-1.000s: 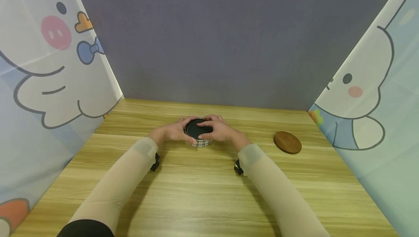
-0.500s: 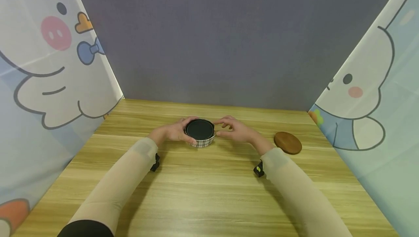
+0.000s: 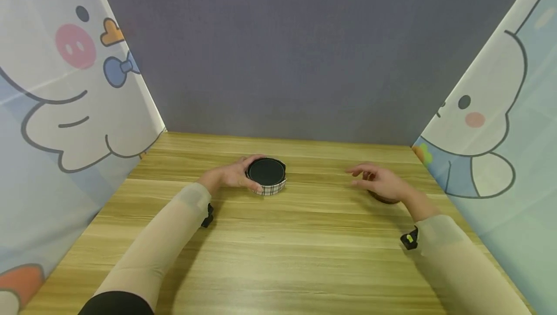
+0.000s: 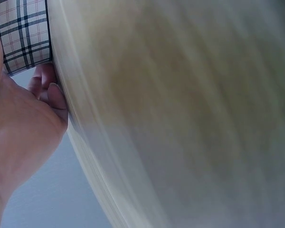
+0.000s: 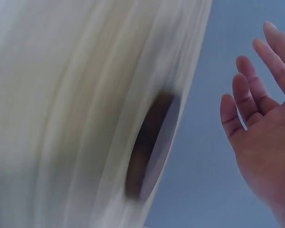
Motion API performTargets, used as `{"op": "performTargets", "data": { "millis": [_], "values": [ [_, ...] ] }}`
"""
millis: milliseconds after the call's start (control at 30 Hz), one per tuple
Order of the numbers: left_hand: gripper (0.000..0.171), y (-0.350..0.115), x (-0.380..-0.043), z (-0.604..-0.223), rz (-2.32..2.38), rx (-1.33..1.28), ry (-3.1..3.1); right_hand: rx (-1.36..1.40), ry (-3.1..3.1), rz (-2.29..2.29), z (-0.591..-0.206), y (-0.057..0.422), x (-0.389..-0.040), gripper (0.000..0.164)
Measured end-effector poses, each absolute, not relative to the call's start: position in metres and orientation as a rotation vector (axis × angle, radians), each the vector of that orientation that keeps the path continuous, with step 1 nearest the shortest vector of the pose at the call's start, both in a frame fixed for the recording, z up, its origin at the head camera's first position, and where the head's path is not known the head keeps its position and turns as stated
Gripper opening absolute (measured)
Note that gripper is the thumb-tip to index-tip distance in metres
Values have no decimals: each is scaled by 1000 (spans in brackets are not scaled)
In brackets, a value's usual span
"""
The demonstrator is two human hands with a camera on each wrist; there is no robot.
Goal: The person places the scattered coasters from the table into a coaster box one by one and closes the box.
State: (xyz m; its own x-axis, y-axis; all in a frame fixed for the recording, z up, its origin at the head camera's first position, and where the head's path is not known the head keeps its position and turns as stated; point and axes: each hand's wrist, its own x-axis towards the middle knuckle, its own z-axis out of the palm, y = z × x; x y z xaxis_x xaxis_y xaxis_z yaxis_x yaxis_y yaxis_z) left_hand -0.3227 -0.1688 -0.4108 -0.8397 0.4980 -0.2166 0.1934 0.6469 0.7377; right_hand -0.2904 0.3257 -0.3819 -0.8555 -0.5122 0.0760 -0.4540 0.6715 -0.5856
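A round, low box [image 3: 267, 171] with a black top and a checked side stands at the middle back of the table. My left hand [image 3: 237, 173] grips it from the left, thumb at the front and fingers round the back. In the left wrist view, the plaid side [image 4: 23, 35] shows beside the palm. My right hand [image 3: 377, 180] hovers over a round brown wooden disc [image 3: 384, 200], covering most of it in the head view. The right wrist view shows this hand's fingers loosely spread, holding nothing, apart from the disc.
The wood-grain table [image 3: 278, 247] meets a grey panel [image 3: 278, 58] at the back. Cartoon-printed sheets [image 3: 69, 160] rise along the left and right sides. A small black camera [image 3: 410, 239] sits at the right wrist.
My right hand has let go of the round box and moved right, over the wooden disc. The left hand keeps its hold, and the box stays nearly in place.
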Motion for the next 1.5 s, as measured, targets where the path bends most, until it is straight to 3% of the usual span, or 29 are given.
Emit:
{"op": "performTargets", "data": {
  "millis": [433,1133,1500],
  "values": [
    [123,-169,-321,-408,1027,542,2467,-783,2812,-744,-397,406,-299,35],
    [127,-170,-322,-410,1015,576,2485,-600,2787,-752,-400,402,-296,57],
    [121,-169,-323,-410,1025,554,2479,-667,2797,-573,-399,398,-288,95]
  ]
}}
